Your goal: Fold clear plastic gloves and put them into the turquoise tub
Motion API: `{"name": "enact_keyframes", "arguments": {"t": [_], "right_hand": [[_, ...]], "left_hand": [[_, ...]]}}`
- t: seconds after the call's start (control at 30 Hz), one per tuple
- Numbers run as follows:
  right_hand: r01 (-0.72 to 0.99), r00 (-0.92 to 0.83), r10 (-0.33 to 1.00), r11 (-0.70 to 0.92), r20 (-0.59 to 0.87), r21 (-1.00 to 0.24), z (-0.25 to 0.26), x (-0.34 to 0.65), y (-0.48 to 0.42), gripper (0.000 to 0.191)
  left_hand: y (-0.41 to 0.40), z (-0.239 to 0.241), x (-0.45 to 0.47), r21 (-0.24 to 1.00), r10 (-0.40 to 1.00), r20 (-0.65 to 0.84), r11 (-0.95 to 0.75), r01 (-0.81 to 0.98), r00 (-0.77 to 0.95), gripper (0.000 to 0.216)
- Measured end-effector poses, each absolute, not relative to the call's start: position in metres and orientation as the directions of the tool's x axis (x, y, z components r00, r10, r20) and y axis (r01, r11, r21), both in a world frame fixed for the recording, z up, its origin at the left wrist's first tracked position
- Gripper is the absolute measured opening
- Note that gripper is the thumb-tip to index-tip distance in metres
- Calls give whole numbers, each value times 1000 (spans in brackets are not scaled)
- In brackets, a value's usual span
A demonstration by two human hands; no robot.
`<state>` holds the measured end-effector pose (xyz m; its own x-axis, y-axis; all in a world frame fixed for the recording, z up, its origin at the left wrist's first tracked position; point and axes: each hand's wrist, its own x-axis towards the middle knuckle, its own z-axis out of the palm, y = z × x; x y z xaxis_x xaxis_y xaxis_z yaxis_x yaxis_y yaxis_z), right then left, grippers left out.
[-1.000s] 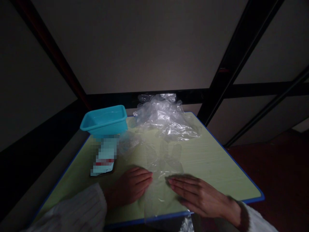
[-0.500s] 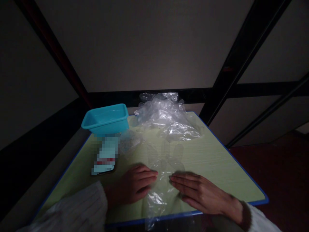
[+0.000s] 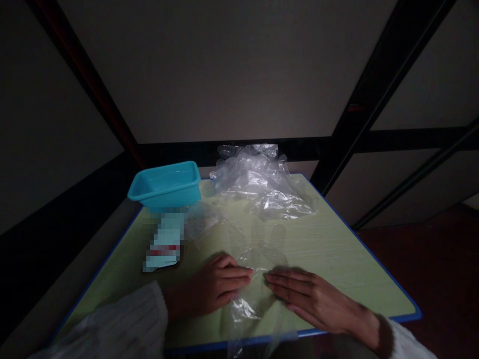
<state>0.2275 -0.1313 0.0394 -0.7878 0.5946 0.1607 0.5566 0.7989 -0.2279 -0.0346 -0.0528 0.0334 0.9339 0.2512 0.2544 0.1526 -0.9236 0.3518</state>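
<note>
Pressing left hand and right hand flat, open, on plastic glove at counter's near edge; risk of slick film sliding off.

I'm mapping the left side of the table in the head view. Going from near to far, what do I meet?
Left hand, pressing on clear plastic → flat packet → turquoise tub. The plastic heap lies about level with the tub, so I leave it out.
</note>
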Motion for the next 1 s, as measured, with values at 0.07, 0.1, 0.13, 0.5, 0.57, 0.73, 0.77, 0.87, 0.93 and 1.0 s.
{"name": "enact_keyframes", "arguments": {"t": [0.07, 0.1, 0.13, 0.5, 0.57, 0.73, 0.77, 0.87, 0.93, 1.0], "right_hand": [[560, -786, 596, 798, 162, -220, 40, 229, -132, 38], [562, -785, 597, 798, 165, -218, 40, 230, -132, 37], [564, -783, 599, 797, 167, -216, 40, 231, -132, 37], [579, -749, 637, 763, 181, -288, 43, 234, -133, 36], [584, -730, 660, 738, 179, -338, 43, 235, -133, 36], [588, -686, 706, 680, 175, -438, 44, 235, -130, 35], [589, -685, 708, 678, 175, -440, 44, 235, -129, 35], [576, -709, 679, 713, 190, -400, 46, 239, -128, 32], [571, -721, 661, 737, 209, -362, 47, 244, -129, 31], [574, -723, 655, 747, 220, -336, 46, 251, -132, 31]], "left_hand": [[-52, 34, -35, 368, 256, 262, -918, 149, 931, 27], [-52, 34, -36, 375, 256, 274, -916, 142, 927, 28], [-52, 33, -36, 380, 256, 290, -915, 135, 922, 29], [-50, 29, -40, 478, 334, 335, -866, 147, 881, 23], [-49, 28, -40, 532, 370, 332, -833, 152, 868, 23], [-47, 25, -40, 597, 452, 314, -778, 197, 835, 25], [-47, 25, -40, 604, 467, 305, -769, 210, 830, 25], [-47, 23, -40, 606, 484, 291, -761, 232, 826, 26], [-46, 22, -41, 598, 475, 293, -768, 229, 830, 26], [-46, 23, -41, 586, 454, 300, -782, 214, 839, 25]]}}
